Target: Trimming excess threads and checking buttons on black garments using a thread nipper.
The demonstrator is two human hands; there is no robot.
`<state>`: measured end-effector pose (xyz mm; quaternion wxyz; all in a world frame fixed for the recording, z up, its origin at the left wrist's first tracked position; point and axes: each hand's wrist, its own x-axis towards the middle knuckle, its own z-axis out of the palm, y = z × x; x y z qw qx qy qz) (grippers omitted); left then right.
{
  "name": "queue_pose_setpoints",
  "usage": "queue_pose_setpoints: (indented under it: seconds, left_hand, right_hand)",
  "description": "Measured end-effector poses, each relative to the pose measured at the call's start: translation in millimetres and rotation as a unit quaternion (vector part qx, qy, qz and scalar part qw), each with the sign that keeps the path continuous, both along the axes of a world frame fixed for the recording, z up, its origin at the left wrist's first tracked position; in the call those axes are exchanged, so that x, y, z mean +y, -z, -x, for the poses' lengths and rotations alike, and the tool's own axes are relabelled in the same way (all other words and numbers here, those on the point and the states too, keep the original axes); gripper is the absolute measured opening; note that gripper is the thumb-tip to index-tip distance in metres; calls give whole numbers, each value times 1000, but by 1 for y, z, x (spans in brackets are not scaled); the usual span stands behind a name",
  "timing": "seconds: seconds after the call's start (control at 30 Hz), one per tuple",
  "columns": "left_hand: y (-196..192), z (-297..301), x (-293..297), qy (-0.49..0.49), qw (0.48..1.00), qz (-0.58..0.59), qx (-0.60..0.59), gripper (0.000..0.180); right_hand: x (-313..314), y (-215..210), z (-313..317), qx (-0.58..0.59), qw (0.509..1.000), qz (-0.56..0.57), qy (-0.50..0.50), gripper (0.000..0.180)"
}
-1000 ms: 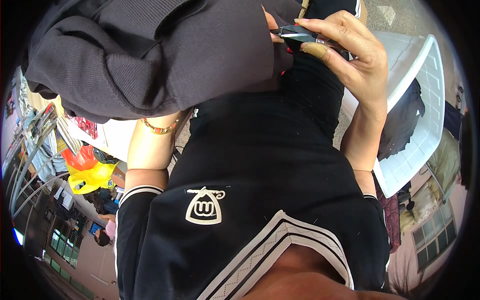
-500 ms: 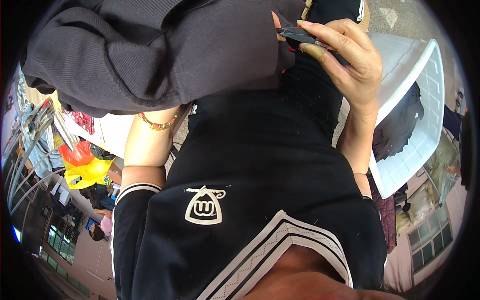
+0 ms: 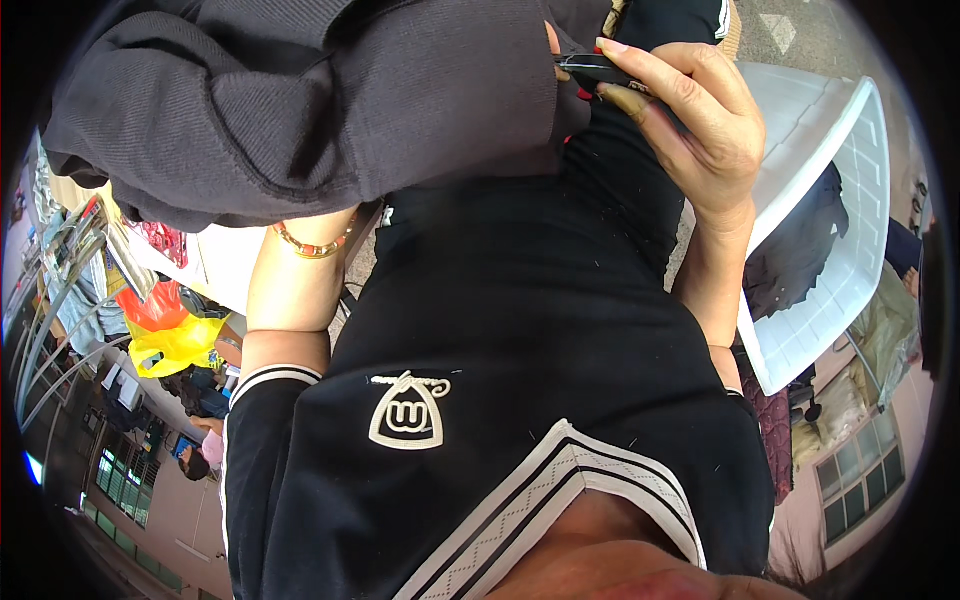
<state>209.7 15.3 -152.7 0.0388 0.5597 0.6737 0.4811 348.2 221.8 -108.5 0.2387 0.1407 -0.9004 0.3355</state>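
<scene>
The room was crowded toward the rim: at far left, a metal rack (image 3: 65,290) and a barred window (image 3: 125,485), with a person in pink (image 3: 203,447) near them. A white table (image 3: 228,262) showed beside the left forearm (image 3: 290,290), which wore a bracelet (image 3: 315,248). Further right came the speckled grey floor (image 3: 755,45) at the top, then a paned window (image 3: 858,480) in a pink wall.

Around the person, from the left, a red bag (image 3: 155,308) sat against a yellow bag (image 3: 170,348). The person's black top (image 3: 500,310) filled the middle. To its right stood a tilted white bin (image 3: 868,215) with dark cloth (image 3: 800,240) inside, and a maroon quilted piece (image 3: 770,420) lay below it.

The dark grey garment (image 3: 300,120), finely ribbed and bunched in deep folds at left, smoother toward its right edge, lay over the left arm and in front of the black top. It covered most of the left hand (image 3: 553,40); only fingertips showed past that edge, so I cannot tell whether its grip was apart or together. The right hand (image 3: 705,115), its thumb wrapped in tan, had its grip clamped on black snips (image 3: 597,69), their tips pointing left, at the left fingertips
</scene>
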Motion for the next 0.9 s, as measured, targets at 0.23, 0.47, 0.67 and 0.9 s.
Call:
queue_pose_setpoints:
  seconds: [0.23, 0.47, 0.67, 0.9]
  left_hand:
    - [-4, -4, 0, -14, 999, 38, -7, 12]
    - [-3, -4, -2, -25, 997, 74, -19, 13]
    - [-18, -8, -1, -32, 994, 107, -16, 14]
    - [-58, -15, 3, -95, 952, 162, -240, 15]
  right_hand:
    - [6, 6, -5, 21, 997, -67, 16, 47]
    - [2, 13, -7, 34, 995, -79, 52, 40]
    - [1, 16, -1, 44, 998, -30, 39, 35]
    - [-7, 28, 12, -154, 955, 251, -21, 31]
